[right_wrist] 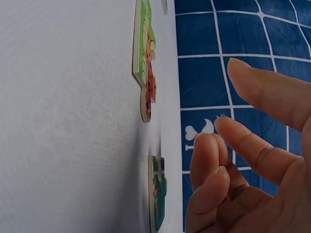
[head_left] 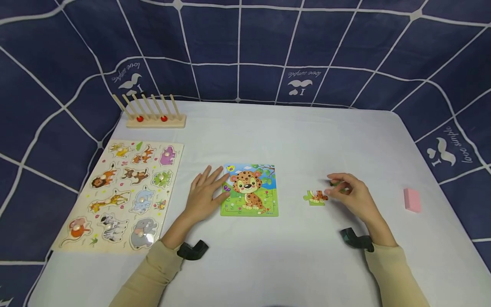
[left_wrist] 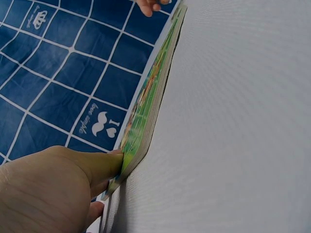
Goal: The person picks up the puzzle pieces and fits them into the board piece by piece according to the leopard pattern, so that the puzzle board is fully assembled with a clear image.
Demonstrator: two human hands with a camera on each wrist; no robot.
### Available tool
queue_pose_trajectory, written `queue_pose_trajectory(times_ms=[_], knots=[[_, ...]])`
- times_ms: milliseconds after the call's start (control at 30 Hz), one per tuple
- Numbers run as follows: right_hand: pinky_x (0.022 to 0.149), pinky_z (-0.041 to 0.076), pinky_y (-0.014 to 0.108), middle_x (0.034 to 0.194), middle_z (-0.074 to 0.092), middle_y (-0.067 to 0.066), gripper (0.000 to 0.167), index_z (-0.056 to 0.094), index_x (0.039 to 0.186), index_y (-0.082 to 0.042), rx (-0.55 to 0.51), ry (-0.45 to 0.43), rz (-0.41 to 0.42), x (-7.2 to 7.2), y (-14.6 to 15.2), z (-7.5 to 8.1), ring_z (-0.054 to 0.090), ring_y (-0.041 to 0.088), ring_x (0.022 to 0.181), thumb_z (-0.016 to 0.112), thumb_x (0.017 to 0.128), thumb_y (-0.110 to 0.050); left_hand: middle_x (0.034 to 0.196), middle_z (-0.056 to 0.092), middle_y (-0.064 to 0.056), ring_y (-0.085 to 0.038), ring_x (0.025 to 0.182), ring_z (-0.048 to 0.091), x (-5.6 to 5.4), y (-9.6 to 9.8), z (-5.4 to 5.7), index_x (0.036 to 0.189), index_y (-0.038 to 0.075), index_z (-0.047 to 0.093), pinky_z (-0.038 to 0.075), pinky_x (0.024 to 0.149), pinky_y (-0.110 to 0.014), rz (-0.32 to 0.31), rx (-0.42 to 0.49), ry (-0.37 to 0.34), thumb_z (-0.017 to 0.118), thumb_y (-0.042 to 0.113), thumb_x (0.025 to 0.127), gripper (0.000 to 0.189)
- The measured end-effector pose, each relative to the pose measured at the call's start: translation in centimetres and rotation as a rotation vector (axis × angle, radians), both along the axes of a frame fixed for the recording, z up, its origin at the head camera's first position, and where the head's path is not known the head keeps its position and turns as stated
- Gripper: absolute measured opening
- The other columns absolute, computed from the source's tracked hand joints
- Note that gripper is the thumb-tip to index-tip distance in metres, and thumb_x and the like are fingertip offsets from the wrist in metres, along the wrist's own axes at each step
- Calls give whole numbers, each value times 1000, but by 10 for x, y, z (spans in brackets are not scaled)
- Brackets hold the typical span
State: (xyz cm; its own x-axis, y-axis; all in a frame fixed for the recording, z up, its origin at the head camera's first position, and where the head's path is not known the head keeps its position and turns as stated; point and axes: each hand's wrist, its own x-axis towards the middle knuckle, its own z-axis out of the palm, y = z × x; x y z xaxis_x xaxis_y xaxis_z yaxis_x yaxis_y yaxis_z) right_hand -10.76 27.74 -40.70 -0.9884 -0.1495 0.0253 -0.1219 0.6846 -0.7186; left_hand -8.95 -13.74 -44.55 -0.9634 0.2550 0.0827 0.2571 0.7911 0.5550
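Note:
A square leopard jigsaw puzzle (head_left: 249, 192) with a green border lies on the white table. My left hand (head_left: 205, 196) rests on its left side, fingers spread, with the thumb (left_wrist: 104, 162) on the border. To the right, my right hand (head_left: 353, 194) hovers with its fingers loosely bent and thumb apart; nothing is between them in the right wrist view. Below these fingers lies a green puzzle piece (right_wrist: 155, 194), mostly hidden by the hand in the head view. Just left of the hand is a spotted orange-and-green puzzle piece (head_left: 316, 198), flat on the table.
An animal knob puzzle board (head_left: 128, 196) lies at the left. Behind it stands a wooden peg rack (head_left: 156, 122) with upright sticks and two red beads. A pink block (head_left: 412, 200) is at the far right. Dark blue gridded cloth (head_left: 261, 38) surrounds the table.

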Motion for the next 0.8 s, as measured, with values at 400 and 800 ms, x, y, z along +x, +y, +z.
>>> queue_pose_trajectory(times_ms=[400, 800], knots=[[62, 41, 19, 89, 62, 11, 40, 67, 115, -5, -9, -51, 118, -3, -1, -14, 51, 8, 72, 82, 79, -15, 159, 33, -10, -36, 151, 11, 0, 0, 0, 144, 13, 49, 5, 120, -55, 3, 5, 2, 63, 33, 93, 56], [66, 39, 21, 90, 56, 4, 40, 69, 110, -8, 155, -64, 122, -2, -7, -17, 46, 13, 79, 85, 74, -15, 159, 33, -11, -37, 151, 12, 0, 0, 1, 144, 13, 49, 5, 120, -56, 3, 2, 2, 62, 33, 94, 56]])
